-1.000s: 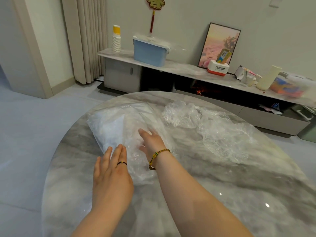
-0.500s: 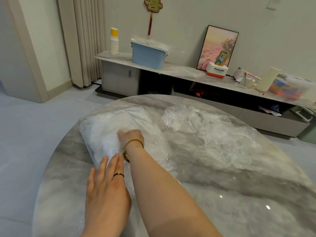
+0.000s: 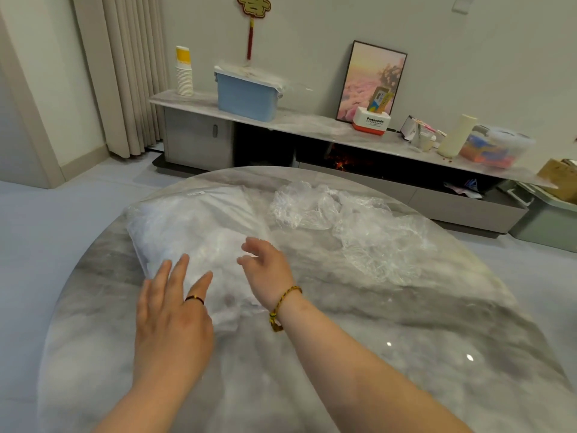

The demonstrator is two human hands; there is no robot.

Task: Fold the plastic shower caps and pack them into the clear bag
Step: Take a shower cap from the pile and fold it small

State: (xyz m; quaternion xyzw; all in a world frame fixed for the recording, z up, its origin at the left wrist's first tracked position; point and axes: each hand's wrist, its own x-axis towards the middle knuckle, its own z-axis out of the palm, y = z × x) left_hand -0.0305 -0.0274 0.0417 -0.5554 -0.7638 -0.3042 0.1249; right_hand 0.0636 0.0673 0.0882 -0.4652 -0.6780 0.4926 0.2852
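Just left of frame centre, the clear bag (image 3: 193,232) lies stuffed on the marble table (image 3: 406,354). Left hand (image 3: 173,317) rests flat on its near edge, fingers spread; right hand (image 3: 265,270) hovers over it, fingers loosely extended. Loose shower caps (image 3: 359,226) lie crumpled right of centre.

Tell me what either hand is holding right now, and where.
Nothing is held. The left hand rests flat on the near end of the clear bag, fingers straight; the right hand is over the bag, fingers loosely curled, gripping nothing.
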